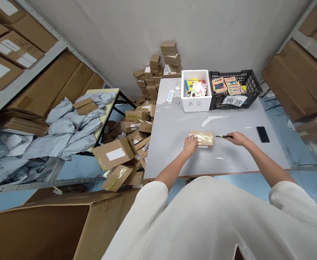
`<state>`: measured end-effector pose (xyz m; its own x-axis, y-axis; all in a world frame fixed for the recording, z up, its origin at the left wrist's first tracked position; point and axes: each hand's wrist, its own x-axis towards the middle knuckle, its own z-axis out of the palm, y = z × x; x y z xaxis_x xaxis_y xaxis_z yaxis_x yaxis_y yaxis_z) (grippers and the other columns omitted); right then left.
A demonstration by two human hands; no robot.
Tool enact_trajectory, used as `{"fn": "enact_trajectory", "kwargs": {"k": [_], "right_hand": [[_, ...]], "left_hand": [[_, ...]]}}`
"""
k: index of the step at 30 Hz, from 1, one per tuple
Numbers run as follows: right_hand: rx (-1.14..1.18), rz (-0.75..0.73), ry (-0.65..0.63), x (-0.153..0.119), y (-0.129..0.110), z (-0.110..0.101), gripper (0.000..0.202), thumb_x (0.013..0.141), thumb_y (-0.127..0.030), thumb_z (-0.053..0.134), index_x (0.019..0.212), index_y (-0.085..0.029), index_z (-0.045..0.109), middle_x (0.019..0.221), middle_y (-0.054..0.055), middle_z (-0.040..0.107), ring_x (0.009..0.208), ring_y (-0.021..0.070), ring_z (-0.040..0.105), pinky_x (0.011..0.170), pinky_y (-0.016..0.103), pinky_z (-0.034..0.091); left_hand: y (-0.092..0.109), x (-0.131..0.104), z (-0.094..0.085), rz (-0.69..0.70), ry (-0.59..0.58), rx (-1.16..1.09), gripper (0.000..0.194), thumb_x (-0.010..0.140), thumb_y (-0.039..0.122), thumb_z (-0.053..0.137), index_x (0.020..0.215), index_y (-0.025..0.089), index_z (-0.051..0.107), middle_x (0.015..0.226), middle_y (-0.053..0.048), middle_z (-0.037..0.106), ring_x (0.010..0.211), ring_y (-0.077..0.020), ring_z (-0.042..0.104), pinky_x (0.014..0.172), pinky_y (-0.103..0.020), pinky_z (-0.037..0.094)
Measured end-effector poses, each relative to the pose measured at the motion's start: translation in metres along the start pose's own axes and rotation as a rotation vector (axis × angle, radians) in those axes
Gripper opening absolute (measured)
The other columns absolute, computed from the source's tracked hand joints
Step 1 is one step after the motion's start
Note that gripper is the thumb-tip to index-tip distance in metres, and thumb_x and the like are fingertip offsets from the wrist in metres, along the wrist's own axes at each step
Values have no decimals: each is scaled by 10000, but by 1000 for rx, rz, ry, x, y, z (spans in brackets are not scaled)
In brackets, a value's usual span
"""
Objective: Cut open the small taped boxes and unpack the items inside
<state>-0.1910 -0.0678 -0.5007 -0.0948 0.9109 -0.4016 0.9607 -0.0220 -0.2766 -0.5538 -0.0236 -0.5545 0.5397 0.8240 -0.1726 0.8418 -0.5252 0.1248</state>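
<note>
On the grey table (pixel 166 151) lies a small cardboard box (pixel 204 138) with shiny tape over its top and a white label on its near side. My left hand (pixel 191 144) grips the box's left end, fingers over the edge. To the right of the box, my right hand (pixel 237 138) is closed around a utility knife (pixel 223 137) with a black and yellow handle. The knife points left toward the box, a small gap apart from it.
A white foam box (pixel 196 104) and a black crate (pixel 252 92) holding small packs stand at the table's back. A phone (pixel 262 134) lies at right, a power strip (pixel 170 96) at back left. Parcels (pixel 117 155) heap on the left floor; grey bags (pixel 66 126) cover a side table.
</note>
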Motion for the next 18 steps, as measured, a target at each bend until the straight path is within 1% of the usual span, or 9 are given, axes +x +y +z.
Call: {"fn": "enact_trajectory", "kwargs": {"k": [3, 5, 7, 11, 15, 18], "right_hand": [[88, -4, 14, -2, 0, 11, 407, 1048, -420, 563, 1332, -266, 811, 1197, 87, 836, 1030, 281, 732, 786, 304, 493], [134, -8, 21, -2, -1, 19, 382, 1049, -416, 579, 1306, -268, 819, 1185, 84, 837, 1019, 278, 735, 792, 299, 489], [174, -12, 30, -2, -1, 25, 359, 1050, -410, 589, 1286, -273, 823, 1181, 77, 836, 1027, 276, 734, 796, 293, 485], [236, 5, 39, 0, 2, 36, 347, 1051, -390, 580, 1272, -273, 821, 1149, 73, 835, 1017, 270, 724, 788, 294, 478], [288, -11, 58, 7, 6, 44, 354, 1045, -399, 579, 1278, -261, 809, 1125, 73, 831, 977, 262, 715, 784, 302, 475], [311, -71, 53, 15, 6, 47, 363, 1040, -402, 571, 1273, -254, 807, 1110, 68, 827, 959, 255, 709, 790, 307, 475]], "left_hand": [[20, 17, -1, 128, -37, -26, 439, 994, 342, 731, 1395, 211, 610, 1478, -179, 592, 1381, -352, 553, 1160, -457, 394], [31, 29, 1, 160, -69, -29, 472, 981, 359, 752, 1397, 195, 603, 1479, -189, 595, 1382, -359, 567, 1163, -455, 397], [37, 39, 4, 167, -109, -18, 474, 986, 333, 734, 1410, 178, 589, 1469, -198, 608, 1373, -357, 586, 1172, -458, 394], [40, 50, 10, 187, -157, 40, 441, 1003, 211, 643, 1434, 164, 566, 1435, -191, 645, 1354, -327, 619, 1250, -486, 331], [40, 51, 16, 182, -146, 69, 431, 989, 210, 664, 1411, 181, 581, 1420, -179, 665, 1305, -327, 664, 1322, -539, 246], [40, 50, 19, 170, -142, 75, 443, 959, 221, 719, 1383, 203, 589, 1400, -163, 675, 1247, -322, 696, 1337, -563, 229]]}}
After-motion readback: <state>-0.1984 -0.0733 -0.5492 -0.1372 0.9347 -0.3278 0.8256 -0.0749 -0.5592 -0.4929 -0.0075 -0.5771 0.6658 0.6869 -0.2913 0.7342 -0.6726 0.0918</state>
